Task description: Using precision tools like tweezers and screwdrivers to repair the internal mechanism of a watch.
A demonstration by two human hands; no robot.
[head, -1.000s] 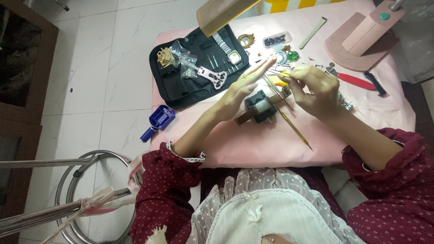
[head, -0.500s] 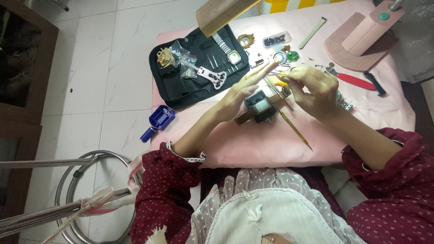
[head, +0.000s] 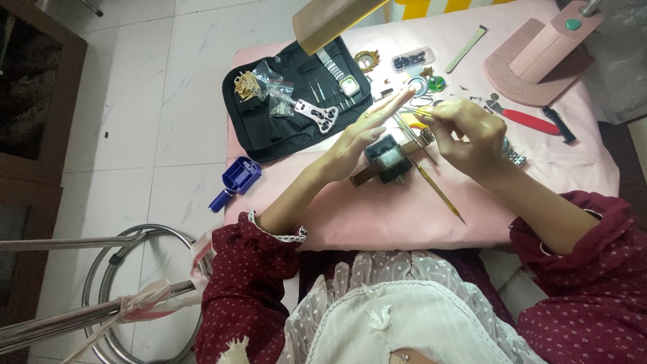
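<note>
A watch with a brown strap sits clamped in a dark case holder point(head: 389, 159) on the pink table cover point(head: 377, 216). My left hand point(head: 364, 131) lies flat beside the holder, fingers stretched toward the far side, touching its left edge. My right hand point(head: 468, 135) is closed on thin metal tweezers point(head: 412, 128) whose tips point down toward the watch. A long yellow-brown stick point(head: 441, 194) lies slanted under my right hand.
An open black tool pouch point(head: 290, 108) with a case wrench, small bags and a watch lies at the far left. A blue tool point(head: 236, 180) hangs off the table's left edge. A red-handled tool point(head: 529, 121), pink lamp base point(head: 539, 57) and small parts sit far right.
My right hand has shifted slightly, bringing the tweezers nearer my left fingertips. The left hand and the holder have stayed put.
</note>
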